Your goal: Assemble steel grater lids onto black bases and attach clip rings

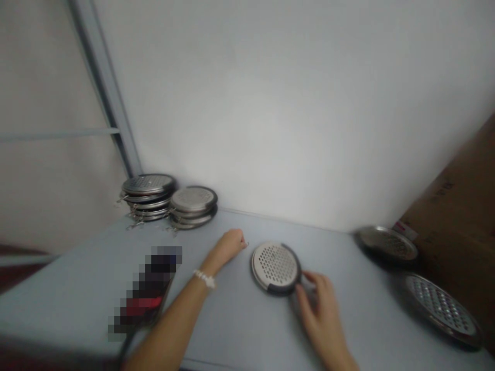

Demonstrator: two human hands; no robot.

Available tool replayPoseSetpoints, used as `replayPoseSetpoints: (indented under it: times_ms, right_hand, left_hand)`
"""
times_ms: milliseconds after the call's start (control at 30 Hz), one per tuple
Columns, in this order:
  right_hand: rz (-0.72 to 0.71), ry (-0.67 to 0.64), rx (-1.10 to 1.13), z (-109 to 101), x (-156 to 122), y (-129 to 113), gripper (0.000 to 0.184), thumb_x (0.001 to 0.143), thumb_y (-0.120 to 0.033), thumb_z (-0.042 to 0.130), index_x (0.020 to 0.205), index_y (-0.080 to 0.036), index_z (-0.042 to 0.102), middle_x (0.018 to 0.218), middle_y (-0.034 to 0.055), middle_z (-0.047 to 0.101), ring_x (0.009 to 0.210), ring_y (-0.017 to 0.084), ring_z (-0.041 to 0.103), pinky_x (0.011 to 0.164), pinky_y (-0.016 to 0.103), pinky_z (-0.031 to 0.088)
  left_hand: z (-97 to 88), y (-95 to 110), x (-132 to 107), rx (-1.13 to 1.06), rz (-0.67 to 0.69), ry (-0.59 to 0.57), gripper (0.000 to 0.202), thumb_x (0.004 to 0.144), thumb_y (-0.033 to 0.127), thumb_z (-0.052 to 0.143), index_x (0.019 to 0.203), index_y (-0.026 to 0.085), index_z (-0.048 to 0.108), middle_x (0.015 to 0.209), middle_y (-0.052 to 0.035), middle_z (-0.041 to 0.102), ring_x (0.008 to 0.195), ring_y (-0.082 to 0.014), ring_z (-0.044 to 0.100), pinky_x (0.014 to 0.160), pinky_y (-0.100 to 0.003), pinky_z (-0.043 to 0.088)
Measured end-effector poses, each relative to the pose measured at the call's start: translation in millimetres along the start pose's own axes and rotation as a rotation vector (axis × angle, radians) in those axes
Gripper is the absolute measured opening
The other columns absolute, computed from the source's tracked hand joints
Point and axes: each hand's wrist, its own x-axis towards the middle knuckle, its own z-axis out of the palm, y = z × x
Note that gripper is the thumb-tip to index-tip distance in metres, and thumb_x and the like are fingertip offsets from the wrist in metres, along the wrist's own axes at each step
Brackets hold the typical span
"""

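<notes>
A round perforated metal disc [275, 267] with a dark rim lies flat on the pale grey table [240, 330]. My right hand [317, 304] touches its near right edge with thumb and forefinger, pinching the rim. My left hand [231, 244], a beaded bracelet at the wrist, rests just left of the disc with fingers curled shut around a tiny object I cannot make out.
Two stacks of similar discs [149, 196] [193, 205] stand in the back left corner by the wall. Two more perforated discs [388, 243] [443, 308] lie at the right beside a brown cardboard box [460, 206]. A blurred dark object [149, 291] lies at front left.
</notes>
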Motion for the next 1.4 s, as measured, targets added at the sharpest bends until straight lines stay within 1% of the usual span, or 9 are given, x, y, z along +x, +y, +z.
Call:
replayPoseSetpoints:
  times_ms: [167, 300, 433, 567, 767, 900, 1033, 1200, 1400]
  right_hand:
    - [-0.149, -0.029, -0.017, 15, 58, -16, 0.024, 0.098, -0.032, 0.052, 0.117, -0.021, 0.061, 0.113, 0.0123, 0.063, 0.109, 0.03, 0.054, 0.098, 0.052, 0.046]
    - [-0.156, -0.026, 0.006, 45, 94, -23, 0.026, 0.094, -0.034, 0.056, 0.113, -0.019, 0.064, 0.108, 0.0118, 0.065, 0.107, 0.03, 0.055, 0.096, 0.051, 0.048]
    - [-0.157, -0.049, 0.033, 63, 94, -18, 0.03, 0.093, -0.034, 0.055, 0.117, -0.018, 0.065, 0.104, 0.0114, 0.068, 0.1, 0.027, 0.06, 0.09, 0.044, 0.051]
    - [-0.163, -0.108, 0.032, 57, 83, -13, 0.022, 0.093, -0.03, 0.051, 0.099, -0.019, 0.07, 0.091, 0.009, 0.071, 0.086, 0.024, 0.063, 0.078, 0.036, 0.051]
    - [-0.161, -0.144, 0.014, 51, 81, -10, 0.031, 0.1, -0.034, 0.046, 0.09, -0.02, 0.071, 0.084, 0.0072, 0.074, 0.073, 0.022, 0.066, 0.07, 0.032, 0.051]
    - [-0.184, -0.111, 0.007, 49, 83, -9, 0.036, 0.103, -0.038, 0.043, 0.109, -0.019, 0.073, 0.098, 0.0109, 0.076, 0.088, 0.024, 0.07, 0.082, 0.037, 0.054]
    - [-0.203, -0.056, 0.006, 44, 86, -8, 0.038, 0.104, -0.041, 0.045, 0.111, -0.018, 0.074, 0.1, 0.012, 0.076, 0.091, 0.025, 0.07, 0.087, 0.039, 0.055]
    - [-0.223, -0.053, 0.0, 44, 87, -7, 0.04, 0.105, -0.041, 0.043, 0.115, -0.017, 0.074, 0.096, 0.0118, 0.076, 0.087, 0.024, 0.07, 0.084, 0.037, 0.056]
    - [-0.248, -0.082, -0.029, 48, 85, -3, 0.042, 0.106, -0.037, 0.04, 0.12, -0.016, 0.073, 0.091, 0.0121, 0.075, 0.085, 0.024, 0.069, 0.081, 0.037, 0.055]
  left_hand:
    - [0.8, 6, -3, -0.2, 0.02, 0.048, 0.032, 0.098, 0.035, 0.065, 0.125, 0.017, 0.062, 0.125, -0.0092, 0.065, 0.105, -0.0241, 0.067, 0.088, -0.045, 0.058]
    - [3.1, 26, -7, -0.425, 0.127, 0.127, 0.025, 0.096, 0.024, 0.066, 0.118, 0.014, 0.063, 0.104, -0.0074, 0.073, 0.093, -0.0197, 0.07, 0.084, -0.037, 0.058]
    - [13.2, 48, -14, -0.618, 0.28, 0.087, 0.031, 0.089, 0.017, 0.065, 0.12, 0.014, 0.062, 0.087, -0.0053, 0.078, 0.076, -0.0166, 0.072, 0.068, -0.025, 0.056]
    - [24.9, 61, -22, -0.676, 0.36, 0.068, 0.021, 0.087, 0.018, 0.062, 0.106, 0.013, 0.068, 0.079, -0.0051, 0.079, 0.068, -0.0167, 0.071, 0.059, -0.022, 0.051]
    - [15.1, 67, -31, -0.542, 0.408, 0.111, 0.018, 0.091, 0.024, 0.061, 0.102, 0.019, 0.074, 0.086, -0.0021, 0.08, 0.076, -0.0171, 0.072, 0.071, -0.024, 0.052]
    - [-0.9, 50, -25, -0.365, 0.284, 0.203, 0.024, 0.097, 0.031, 0.057, 0.09, 0.018, 0.077, 0.095, -0.0063, 0.079, 0.091, -0.0216, 0.07, 0.087, -0.03, 0.049]
    - [-8.1, 10, -14, -0.171, 0.027, 0.303, 0.017, 0.097, 0.025, 0.061, 0.1, 0.014, 0.073, 0.109, -0.0142, 0.074, 0.108, -0.0271, 0.065, 0.099, -0.042, 0.047]
    - [-6.3, -24, -4, -0.047, -0.099, 0.203, 0.031, 0.098, 0.035, 0.065, 0.123, 0.017, 0.063, 0.126, -0.0091, 0.065, 0.108, -0.0246, 0.066, 0.093, -0.047, 0.056]
    - [-3.3, -30, 4, -0.056, -0.135, 0.117, 0.033, 0.098, 0.035, 0.065, 0.126, 0.018, 0.062, 0.127, -0.0097, 0.064, 0.106, -0.0244, 0.067, 0.09, -0.046, 0.058]
